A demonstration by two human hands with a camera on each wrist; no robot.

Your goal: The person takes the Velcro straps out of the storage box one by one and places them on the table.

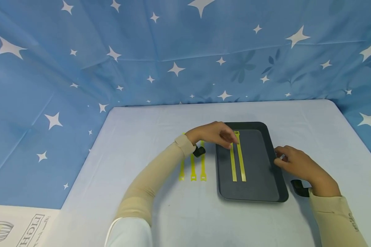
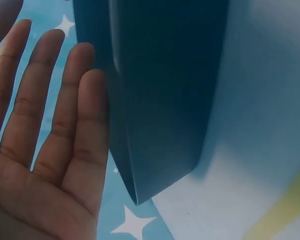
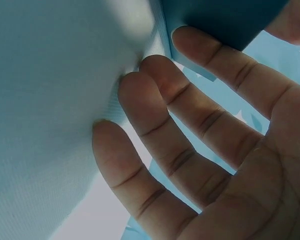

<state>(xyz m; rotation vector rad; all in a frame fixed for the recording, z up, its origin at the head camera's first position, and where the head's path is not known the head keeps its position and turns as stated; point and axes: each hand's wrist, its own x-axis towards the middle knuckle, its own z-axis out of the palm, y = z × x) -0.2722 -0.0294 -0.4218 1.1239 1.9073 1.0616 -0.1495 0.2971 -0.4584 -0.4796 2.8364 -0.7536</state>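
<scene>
A dark grey rectangular tray lies on the white table. Inside it, two yellow slotted straps lie side by side in the left half. Over their far ends hovers my left hand, partly covering them. Its fingers are extended beside the tray wall in the left wrist view, with nothing held. At the tray's right edge is my right hand; in the right wrist view its fingers are loosely bent by the tablecloth, and the index finger touches the tray. Its thumb is mostly out of view.
Left of the tray, three more yellow straps lie on the table, partly hidden by my left forearm and wrist camera. Another wrist camera sits under my right wrist. A blue star-printed curtain hangs behind the table.
</scene>
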